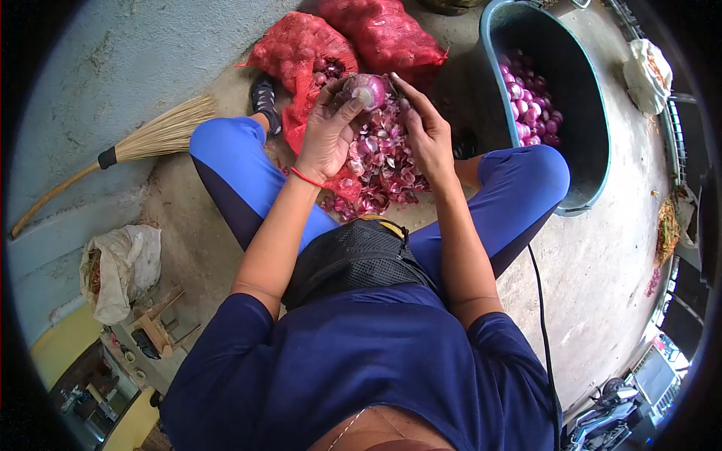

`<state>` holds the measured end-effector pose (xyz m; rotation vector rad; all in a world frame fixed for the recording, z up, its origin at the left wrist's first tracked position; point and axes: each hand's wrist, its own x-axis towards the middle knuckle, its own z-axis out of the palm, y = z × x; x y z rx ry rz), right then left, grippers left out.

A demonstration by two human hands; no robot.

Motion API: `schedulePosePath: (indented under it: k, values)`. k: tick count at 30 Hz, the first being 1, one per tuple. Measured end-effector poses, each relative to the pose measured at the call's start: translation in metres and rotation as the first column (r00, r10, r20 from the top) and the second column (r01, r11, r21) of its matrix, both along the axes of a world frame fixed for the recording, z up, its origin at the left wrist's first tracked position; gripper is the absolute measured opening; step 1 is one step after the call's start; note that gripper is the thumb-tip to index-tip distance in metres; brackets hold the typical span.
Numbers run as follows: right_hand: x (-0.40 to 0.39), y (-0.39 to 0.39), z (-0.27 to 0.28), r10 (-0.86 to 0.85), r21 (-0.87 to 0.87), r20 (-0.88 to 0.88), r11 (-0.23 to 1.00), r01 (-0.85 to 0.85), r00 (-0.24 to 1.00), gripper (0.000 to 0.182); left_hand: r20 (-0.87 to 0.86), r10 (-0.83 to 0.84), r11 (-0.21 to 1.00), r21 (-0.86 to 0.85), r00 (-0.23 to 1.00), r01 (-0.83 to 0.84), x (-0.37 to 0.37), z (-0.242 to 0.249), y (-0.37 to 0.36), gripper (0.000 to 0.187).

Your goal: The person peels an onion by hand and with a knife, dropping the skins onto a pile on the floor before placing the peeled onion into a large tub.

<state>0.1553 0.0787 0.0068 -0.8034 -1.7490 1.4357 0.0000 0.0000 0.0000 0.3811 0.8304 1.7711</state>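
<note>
One onion (374, 84), L hand nearer

Onion above far end of peel heap (382, 161). L hand (328, 140) clasps it, thumb on near side; onion lies fwd & slightly R of L palm. R hand (431, 143) R of onion, fingers part-curled; can't tell if gripping. Onion roundish, long axis unclear. Tub (585, 113) R of heap, w/ peeled onions (532, 109) inside.

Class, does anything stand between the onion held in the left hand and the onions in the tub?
Yes: the right hand is beside the red onion on that side, and the tub's near wall rises beyond.
</note>
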Motion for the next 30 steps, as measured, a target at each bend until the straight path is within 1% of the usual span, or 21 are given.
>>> schedulePosePath:
  k: [2, 5, 7, 9, 11, 14, 17, 20, 21, 22, 23, 24, 25, 26, 28, 29, 30]
  values:
    - [0.0, -0.001, 0.003, -0.011, -0.065, -0.046, 0.998, 0.008, 0.999, 0.043, 0.011, -0.01, 1.0, -0.003, 1.0, 0.01, 0.0, 0.003, 0.0, 0.04]
    - [0.004, -0.004, 0.001, 0.023, -0.12, -0.099, 0.992, -0.035, 0.995, 0.044, 0.096, -0.001, 1.0, -0.003, 0.995, 0.001, 0.003, 0.001, 0.001, 0.041]
    - [0.001, -0.011, 0.006, 0.031, -0.209, -0.142, 0.976, -0.061, 0.989, 0.044, 0.104, -0.039, 0.999, 0.022, 0.994, 0.037, 0.004, 0.006, 0.001, 0.043]
    - [0.0, -0.012, 0.004, 0.042, -0.202, -0.184, 0.976, -0.08, 0.982, 0.044, 0.103, -0.071, 0.997, 0.039, 0.992, 0.067, 0.005, 0.007, 0.0, 0.044]
    - [-0.002, -0.007, -0.005, 0.065, -0.093, -0.224, 0.992, -0.088, 0.973, 0.044, 0.091, -0.094, 0.995, 0.053, 0.991, 0.09, 0.004, 0.007, 0.001, 0.046]
    - [0.0, -0.01, 0.006, 0.092, -0.287, -0.231, 0.945, -0.158, 0.969, 0.044, 0.128, -0.111, 0.989, 0.116, 0.985, 0.096, 0.007, 0.009, 0.001, 0.045]
    - [-0.002, -0.003, -0.008, 0.034, -0.188, -0.202, 0.979, -0.073, 0.979, 0.042, 0.283, -0.197, 0.973, 0.174, 0.939, 0.151, -0.003, -0.003, -0.002, 0.049]
    - [0.004, 0.006, -0.024, -0.016, -0.068, 0.045, 0.997, 0.019, 0.999, 0.044, 0.418, -0.307, 0.939, 0.28, 0.855, 0.2, -0.005, 0.008, -0.002, 0.053]
    - [0.006, 0.007, -0.018, -0.014, -0.08, 0.223, 0.996, 0.033, 0.975, 0.046, 0.429, -0.315, 0.933, 0.302, 0.846, 0.195, -0.005, 0.007, -0.002, 0.054]
    - [0.008, 0.008, -0.006, -0.01, -0.089, 0.395, 0.995, 0.049, 0.919, 0.047, 0.44, -0.324, 0.927, 0.324, 0.838, 0.188, -0.006, 0.006, 0.0, 0.056]
    - [0.009, 0.008, 0.001, -0.003, -0.095, 0.553, 0.993, 0.067, 0.833, 0.048, 0.451, -0.333, 0.921, 0.346, 0.828, 0.182, -0.006, 0.005, 0.0, 0.057]
    - [0.008, 0.007, -0.004, -0.077, 0.027, 0.594, 0.997, 0.076, 0.801, 0.051, 0.441, -0.318, 0.928, 0.327, 0.839, 0.18, -0.006, 0.005, -0.001, 0.055]
    - [0.009, 0.006, -0.006, -0.047, -0.047, 0.447, 0.996, 0.075, 0.894, 0.051, 0.43, -0.304, 0.934, 0.309, 0.85, 0.178, -0.005, 0.004, -0.002, 0.054]
    - [0.009, 0.006, -0.008, -0.025, -0.12, 0.284, 0.991, 0.061, 0.958, 0.05, 0.419, -0.289, 0.941, 0.291, 0.861, 0.175, -0.005, 0.004, -0.002, 0.053]
    - [0.008, 0.004, 0.0, 0.014, -0.172, 0.093, 0.985, 0.002, 0.996, 0.05, 0.271, -0.187, 0.977, 0.152, 0.944, 0.15, -0.003, 0.008, 0.0, 0.052]
    - [0.01, 0.003, 0.007, 0.039, -0.155, 0.075, 0.988, -0.027, 0.996, 0.05, 0.188, -0.139, 0.989, 0.081, 0.972, 0.126, -0.003, 0.009, 0.0, 0.051]
    - [0.01, 0.002, 0.012, 0.062, -0.138, 0.057, 0.989, -0.054, 0.996, 0.05, 0.121, -0.101, 0.994, 0.062, 0.988, 0.094, -0.002, 0.007, 0.0, 0.051]
